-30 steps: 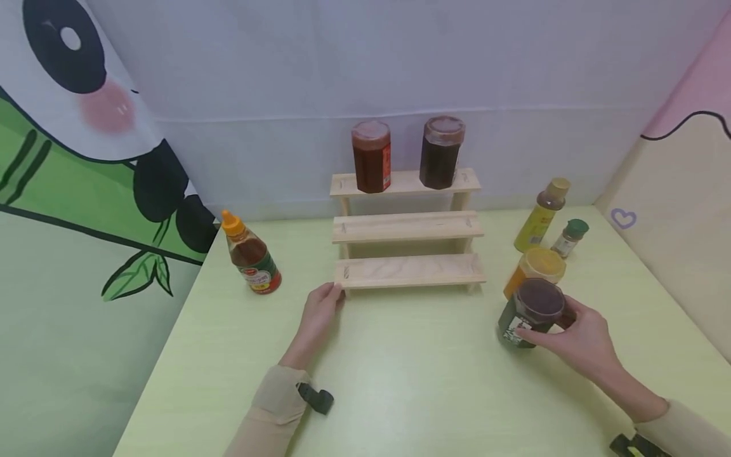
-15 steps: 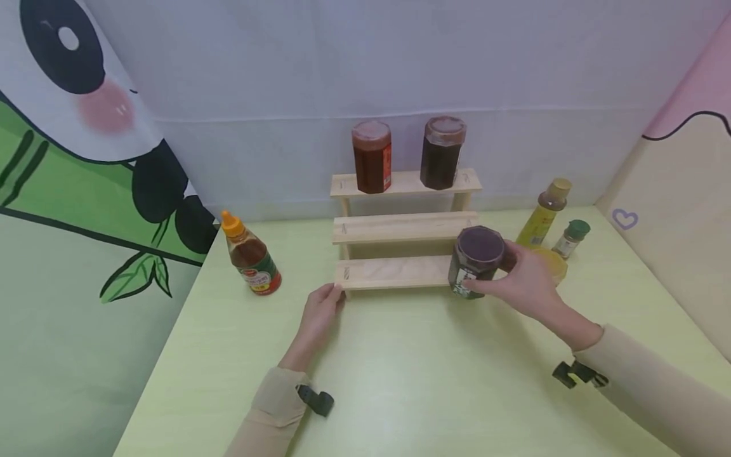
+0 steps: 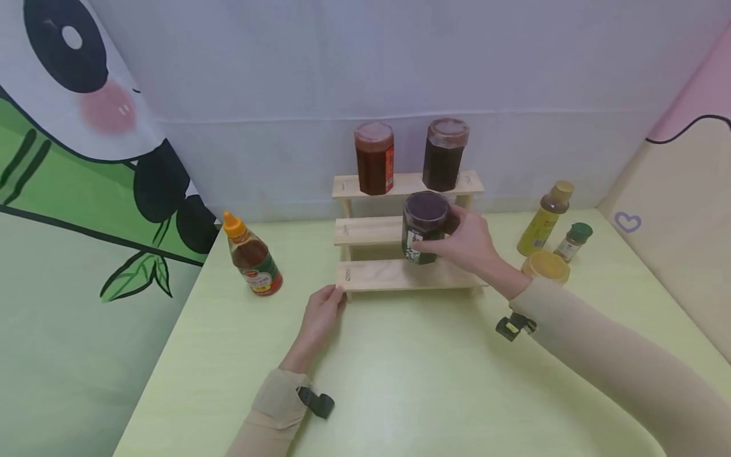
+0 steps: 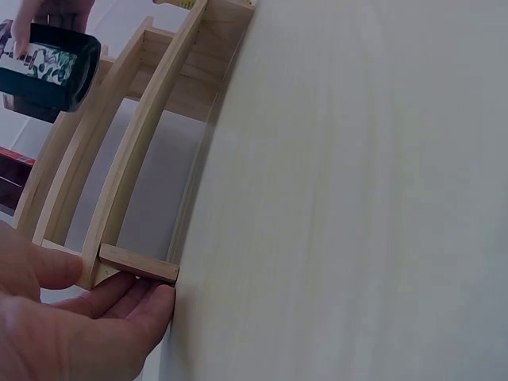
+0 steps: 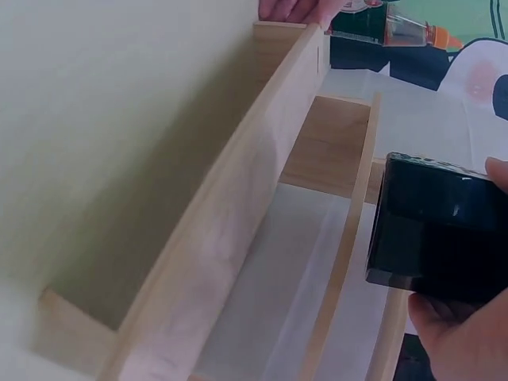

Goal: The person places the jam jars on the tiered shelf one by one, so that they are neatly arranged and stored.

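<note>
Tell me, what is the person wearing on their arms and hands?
Both hands, left hand and right hand, are bare. Long beige sleeves cover both arms, and a small black clip-like device sits at each wrist.

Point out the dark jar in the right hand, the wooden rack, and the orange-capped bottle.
dark jar [image 3: 423, 236]: head view, on its labelled side wall.
wooden rack [image 3: 382, 276]: head view, on the bare bottom step.
orange-capped bottle [image 3: 252, 257]: head view, on the middle of its body.

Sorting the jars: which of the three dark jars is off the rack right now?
The dark jar gripped by the right hand, held over the middle step; the other two stand on the top shelf.
</note>
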The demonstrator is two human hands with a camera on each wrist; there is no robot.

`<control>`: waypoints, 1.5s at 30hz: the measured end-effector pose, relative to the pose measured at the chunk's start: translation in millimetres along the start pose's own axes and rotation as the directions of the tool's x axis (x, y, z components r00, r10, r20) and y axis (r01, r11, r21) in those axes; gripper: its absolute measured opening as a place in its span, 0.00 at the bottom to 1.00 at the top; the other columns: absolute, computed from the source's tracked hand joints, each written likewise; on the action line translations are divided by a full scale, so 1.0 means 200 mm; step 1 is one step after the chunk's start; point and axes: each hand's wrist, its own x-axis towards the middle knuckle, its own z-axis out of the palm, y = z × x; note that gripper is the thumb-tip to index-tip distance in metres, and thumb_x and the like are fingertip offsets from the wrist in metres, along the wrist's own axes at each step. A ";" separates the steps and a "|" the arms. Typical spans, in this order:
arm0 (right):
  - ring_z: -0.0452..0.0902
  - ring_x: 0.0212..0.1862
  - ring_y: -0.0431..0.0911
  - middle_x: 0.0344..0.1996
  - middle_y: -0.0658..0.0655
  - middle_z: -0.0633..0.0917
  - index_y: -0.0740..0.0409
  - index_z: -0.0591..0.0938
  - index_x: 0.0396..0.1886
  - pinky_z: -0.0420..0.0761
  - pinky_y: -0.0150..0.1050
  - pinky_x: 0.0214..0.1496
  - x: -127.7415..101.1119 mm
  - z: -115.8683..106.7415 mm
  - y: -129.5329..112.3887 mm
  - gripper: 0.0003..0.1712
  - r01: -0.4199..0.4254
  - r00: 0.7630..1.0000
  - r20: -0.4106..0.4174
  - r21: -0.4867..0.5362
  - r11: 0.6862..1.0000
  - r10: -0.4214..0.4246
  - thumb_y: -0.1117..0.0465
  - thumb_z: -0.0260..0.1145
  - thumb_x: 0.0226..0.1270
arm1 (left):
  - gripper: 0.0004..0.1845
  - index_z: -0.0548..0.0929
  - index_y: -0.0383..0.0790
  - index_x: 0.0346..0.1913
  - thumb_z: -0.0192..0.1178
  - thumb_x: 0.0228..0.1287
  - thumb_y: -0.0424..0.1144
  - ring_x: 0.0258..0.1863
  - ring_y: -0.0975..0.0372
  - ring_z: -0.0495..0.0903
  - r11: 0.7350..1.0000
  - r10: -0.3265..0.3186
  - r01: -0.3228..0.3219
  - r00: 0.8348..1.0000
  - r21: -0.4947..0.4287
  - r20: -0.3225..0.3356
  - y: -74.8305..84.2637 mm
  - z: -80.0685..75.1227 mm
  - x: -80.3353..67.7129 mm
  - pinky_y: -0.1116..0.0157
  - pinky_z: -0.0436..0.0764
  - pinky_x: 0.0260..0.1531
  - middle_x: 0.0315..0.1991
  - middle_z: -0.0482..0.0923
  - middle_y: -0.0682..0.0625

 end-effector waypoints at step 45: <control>0.81 0.44 0.43 0.44 0.55 0.85 0.60 0.81 0.52 0.81 0.36 0.49 0.28 0.31 -0.03 0.38 0.095 0.995 -0.008 0.035 0.995 -0.095 0.53 0.84 0.38 | 0.20 0.72 0.26 0.60 0.45 0.76 0.38 0.60 0.50 0.71 1.000 0.000 0.000 1.000 -0.002 0.011 0.00 0.00 0.01 0.62 0.75 0.56 0.61 0.70 0.35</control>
